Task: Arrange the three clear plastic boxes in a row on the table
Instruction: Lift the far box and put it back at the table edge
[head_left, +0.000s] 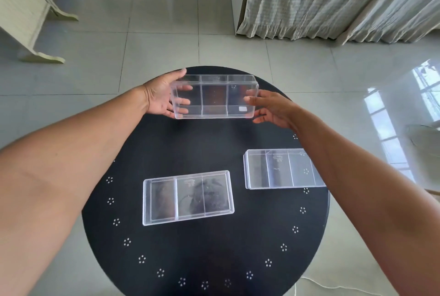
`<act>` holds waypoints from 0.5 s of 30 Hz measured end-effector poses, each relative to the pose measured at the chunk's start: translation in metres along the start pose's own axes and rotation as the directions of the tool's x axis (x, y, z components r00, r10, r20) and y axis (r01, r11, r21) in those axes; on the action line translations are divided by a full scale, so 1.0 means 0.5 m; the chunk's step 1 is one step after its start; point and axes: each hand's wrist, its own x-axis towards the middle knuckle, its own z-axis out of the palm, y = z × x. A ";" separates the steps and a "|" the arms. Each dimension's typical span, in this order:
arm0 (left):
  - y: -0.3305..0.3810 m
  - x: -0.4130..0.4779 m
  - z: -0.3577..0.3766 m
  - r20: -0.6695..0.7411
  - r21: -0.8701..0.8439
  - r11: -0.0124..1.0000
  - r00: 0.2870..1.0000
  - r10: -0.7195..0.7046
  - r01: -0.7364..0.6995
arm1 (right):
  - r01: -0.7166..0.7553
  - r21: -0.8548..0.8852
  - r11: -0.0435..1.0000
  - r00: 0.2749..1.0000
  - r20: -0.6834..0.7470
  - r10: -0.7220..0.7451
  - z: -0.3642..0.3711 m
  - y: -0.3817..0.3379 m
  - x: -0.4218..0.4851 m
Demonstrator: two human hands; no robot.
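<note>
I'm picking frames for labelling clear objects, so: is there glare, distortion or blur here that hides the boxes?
Head view: window glare lies on the floor tiles, off the table; wide-angle bending stretches the forearms at the edges; all three boxes read sharp, including the held box between the left hand and right hand.

Single head-mounted wide-angle view: it looks forward and steeply down past my forearms, close above the round table [214,248] beneath my fingers.
</note>
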 end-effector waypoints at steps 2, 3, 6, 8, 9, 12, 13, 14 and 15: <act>-0.005 0.009 0.000 -0.010 -0.092 0.996 1.000 -0.013 0.012 | -0.029 0.007 1.000 0.997 -0.072 0.030 0.003 0.002 0.002; -0.008 0.011 0.000 -0.012 -0.113 0.994 1.000 -0.015 0.014 | -0.051 0.017 0.999 0.993 -0.102 0.053 0.004 0.003 0.003; -0.021 0.008 0.016 -0.033 -0.040 0.998 0.999 -0.043 0.042 | -0.124 0.027 0.992 0.973 -0.191 0.127 0.013 0.009 0.008; -0.036 0.006 0.028 -0.084 0.023 0.998 0.995 -0.058 0.060 | -0.167 -0.012 0.986 0.950 -0.269 0.157 0.022 0.017 0.014; -0.044 0.007 0.033 -0.106 0.032 0.997 0.993 -0.060 0.064 | -0.184 -0.028 0.982 0.937 -0.306 0.167 0.027 0.021 0.016; -0.061 0.010 0.055 -0.164 0.018 0.998 0.985 -0.056 0.059 | -0.225 -0.040 0.974 0.905 -0.378 0.194 0.043 0.034 0.022; -0.066 0.010 0.062 -0.183 0.021 0.998 0.982 -0.047 0.051 | -0.234 -0.038 0.971 0.898 -0.392 0.201 0.047 0.037 0.023; -0.070 0.011 0.070 -0.203 0.029 0.999 0.979 -0.037 0.044 | -0.239 -0.032 0.970 0.892 -0.403 0.206 0.050 0.040 0.025; -0.073 0.015 0.076 -0.222 0.033 0.999 0.975 -0.029 0.037 | -0.240 -0.027 0.971 0.887 -0.412 0.208 0.052 0.042 0.028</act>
